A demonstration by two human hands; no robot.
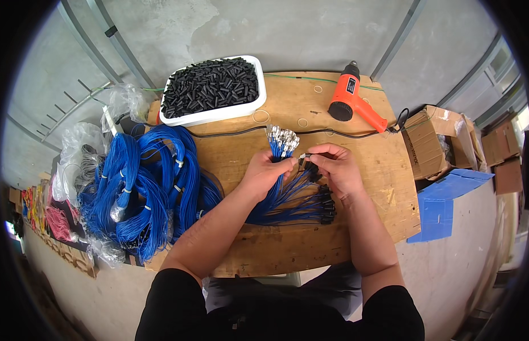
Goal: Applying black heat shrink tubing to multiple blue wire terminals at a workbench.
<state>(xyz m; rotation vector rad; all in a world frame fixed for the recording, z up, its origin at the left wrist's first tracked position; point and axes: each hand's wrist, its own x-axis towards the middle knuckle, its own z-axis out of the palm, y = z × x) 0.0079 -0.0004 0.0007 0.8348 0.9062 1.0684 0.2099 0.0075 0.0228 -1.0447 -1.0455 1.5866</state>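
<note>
My left hand (267, 173) is closed round a bundle of blue wires (271, 199), whose metal-tipped ends (282, 141) fan out above the fingers. Close beside it, the thumb and fingers of my right hand (339, 170) pinch a small black sleeve (308, 155) at a wire's metal tip. Whether the sleeve is fully over the tip is too small to tell. Below and to the right, several wires of the bundle lie spread on the wooden table (378, 199), with black sleeves (327, 207) on their ends.
A white tub (262, 85) full of short black sleeves (210, 88) stands at the back. An orange heat gun (355, 98) lies at the back right, its black cord (219, 134) crossing the table. Coiled blue wires (153, 187) fill the left; cardboard boxes (435, 142) stand right.
</note>
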